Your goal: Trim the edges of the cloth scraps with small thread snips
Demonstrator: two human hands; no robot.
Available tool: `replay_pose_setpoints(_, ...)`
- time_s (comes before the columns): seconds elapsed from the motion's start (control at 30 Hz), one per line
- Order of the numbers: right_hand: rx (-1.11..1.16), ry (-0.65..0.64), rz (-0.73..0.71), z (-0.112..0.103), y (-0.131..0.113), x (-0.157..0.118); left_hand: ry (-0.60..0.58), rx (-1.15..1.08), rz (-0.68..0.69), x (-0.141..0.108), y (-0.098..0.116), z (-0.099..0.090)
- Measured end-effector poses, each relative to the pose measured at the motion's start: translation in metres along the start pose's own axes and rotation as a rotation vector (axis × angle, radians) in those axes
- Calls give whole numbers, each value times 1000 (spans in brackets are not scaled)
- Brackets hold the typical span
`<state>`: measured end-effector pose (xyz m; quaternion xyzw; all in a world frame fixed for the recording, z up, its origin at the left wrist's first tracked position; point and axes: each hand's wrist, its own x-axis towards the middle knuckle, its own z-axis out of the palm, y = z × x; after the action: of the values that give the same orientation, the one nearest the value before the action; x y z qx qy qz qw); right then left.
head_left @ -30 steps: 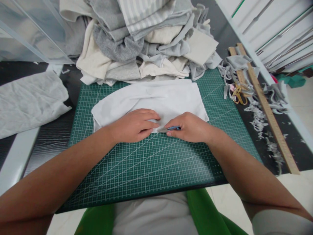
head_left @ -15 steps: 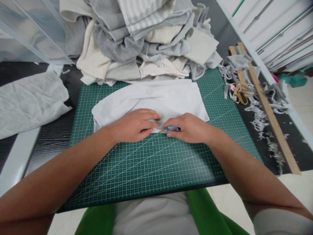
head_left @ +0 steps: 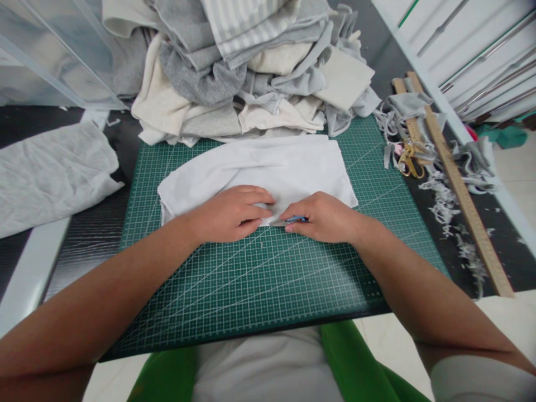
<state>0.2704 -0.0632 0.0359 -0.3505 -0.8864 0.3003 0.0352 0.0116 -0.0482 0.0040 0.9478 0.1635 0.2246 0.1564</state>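
Note:
A folded white cloth (head_left: 288, 162) lies on the green cutting mat (head_left: 251, 285). My left hand (head_left: 237, 215) rests on the cloth's near edge, its fingers pressing the fabric around the edge. Just to the right, my right hand (head_left: 320, 218) is closed on small blue-handled snips (head_left: 296, 219). Their blades point left at the cloth's near edge, close to my left fingertips. The blades are small and partly merge with the white fabric.
A large heap of grey and cream cloths (head_left: 234, 72) stands behind the mat. On the right lie wooden rulers (head_left: 464, 195), gold-handled scissors (head_left: 410, 161) and fabric scraps (head_left: 444, 206). A light grey cloth (head_left: 54, 173) lies at the left.
The snips in my right hand have closed a little, their blue handles now nearer together. My left hand and the white cloth have hardly moved.

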Motion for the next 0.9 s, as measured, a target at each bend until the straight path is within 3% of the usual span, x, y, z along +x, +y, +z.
replay_pose_setpoints(0.57,106,10,52,-1,2,1,-7,3,6,1,-1,0)
replay_pose_setpoints(0.9,24,17,35,2,-3,3,-7,3,-3,1,0,0)
